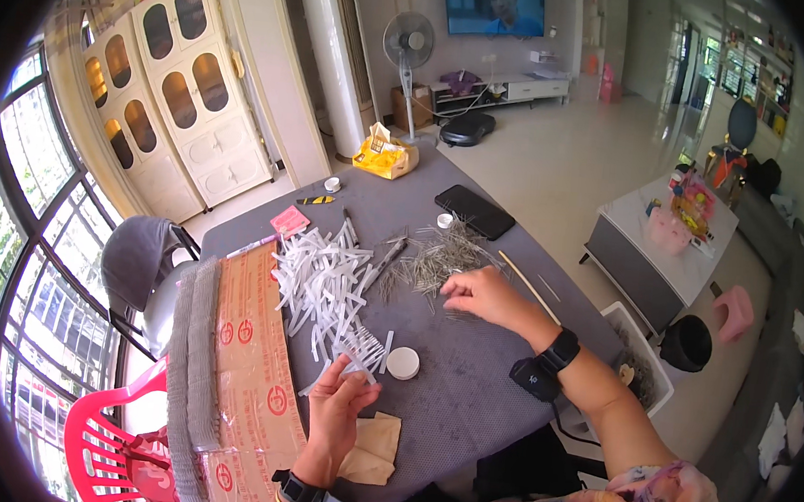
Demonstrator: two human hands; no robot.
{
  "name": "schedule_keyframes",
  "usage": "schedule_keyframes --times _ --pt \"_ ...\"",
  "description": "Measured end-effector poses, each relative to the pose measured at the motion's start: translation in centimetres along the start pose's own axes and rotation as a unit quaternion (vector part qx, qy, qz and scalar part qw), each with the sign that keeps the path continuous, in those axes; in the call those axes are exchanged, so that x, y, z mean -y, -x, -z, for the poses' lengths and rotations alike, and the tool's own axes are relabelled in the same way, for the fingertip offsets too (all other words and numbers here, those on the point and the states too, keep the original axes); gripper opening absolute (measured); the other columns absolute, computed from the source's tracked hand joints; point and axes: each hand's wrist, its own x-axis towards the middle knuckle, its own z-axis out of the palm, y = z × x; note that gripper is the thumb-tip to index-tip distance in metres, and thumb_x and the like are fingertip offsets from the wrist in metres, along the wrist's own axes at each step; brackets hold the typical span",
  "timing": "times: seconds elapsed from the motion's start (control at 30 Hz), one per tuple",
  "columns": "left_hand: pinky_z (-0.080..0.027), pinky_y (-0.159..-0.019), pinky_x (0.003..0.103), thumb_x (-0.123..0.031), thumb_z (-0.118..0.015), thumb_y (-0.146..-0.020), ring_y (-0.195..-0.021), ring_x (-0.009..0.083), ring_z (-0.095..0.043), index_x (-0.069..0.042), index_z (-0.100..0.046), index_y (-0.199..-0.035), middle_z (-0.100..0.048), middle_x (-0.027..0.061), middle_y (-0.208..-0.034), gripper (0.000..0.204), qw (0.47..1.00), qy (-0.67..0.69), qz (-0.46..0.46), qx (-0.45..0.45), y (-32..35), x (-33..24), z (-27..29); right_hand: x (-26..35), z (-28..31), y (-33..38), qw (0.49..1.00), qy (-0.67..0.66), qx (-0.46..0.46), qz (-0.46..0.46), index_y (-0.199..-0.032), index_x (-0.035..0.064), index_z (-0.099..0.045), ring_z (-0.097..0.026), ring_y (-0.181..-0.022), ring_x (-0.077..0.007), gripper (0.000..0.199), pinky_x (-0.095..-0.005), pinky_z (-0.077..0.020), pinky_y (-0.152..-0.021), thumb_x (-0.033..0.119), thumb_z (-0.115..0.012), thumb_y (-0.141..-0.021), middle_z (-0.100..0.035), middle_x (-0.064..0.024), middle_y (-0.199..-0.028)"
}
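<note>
My left hand (340, 403) is closed at the near edge of a heap of short white plastic strips (321, 278). Its fingertips pinch one white strip (356, 369). Beside it lies a round white lid (402, 363). My right hand (481, 296) is at the near right side of a pile of thin grey metal pins (434, 258). Its fingers are drawn together, and anything between them is too small to make out. A folded tan cloth (374, 447) lies to the right of my left wrist. Dark pen-like tools (389, 255) lie between the two piles.
A grey-covered table (467, 386) carries a flattened brown cardboard sheet (260, 353), a black phone (476, 211), a thin wooden stick (528, 286) and a yellow bag (386, 154). A white bin (642, 352) stands by the right edge. A red plastic chair (105, 435) is at left.
</note>
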Motion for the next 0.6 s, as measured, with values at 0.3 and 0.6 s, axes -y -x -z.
schedule_keyframes --times 0.3,0.6 --pt "-0.054 -0.067 0.026 0.002 -0.053 -0.082 -0.076 0.0220 -0.063 -0.003 -0.046 -0.117 -0.061 0.0116 -0.089 0.036 1.000 0.002 -0.005 0.005 -0.3 -0.3 -0.2 0.5 0.7 -0.4 0.944 -0.299 -0.059 -0.128 -0.084 0.0015 -0.059 -0.055 -0.058 -0.0048 0.010 -0.0182 -0.0459 -0.053 0.007 -0.064 -0.078 -0.060 -0.0016 -0.070" --pt "-0.055 -0.069 0.027 0.004 -0.054 -0.081 -0.078 0.0234 -0.063 -0.004 -0.049 -0.112 -0.060 0.0116 -0.088 0.032 1.000 0.020 -0.004 0.014 -0.1 -0.1 0.0 1.4 0.5 -0.3 0.922 -0.355 -0.044 -0.149 -0.088 0.0017 -0.062 -0.056 -0.061 -0.0062 0.010 -0.0198 -0.0495 -0.058 0.008 -0.061 -0.080 -0.060 -0.0020 -0.071"
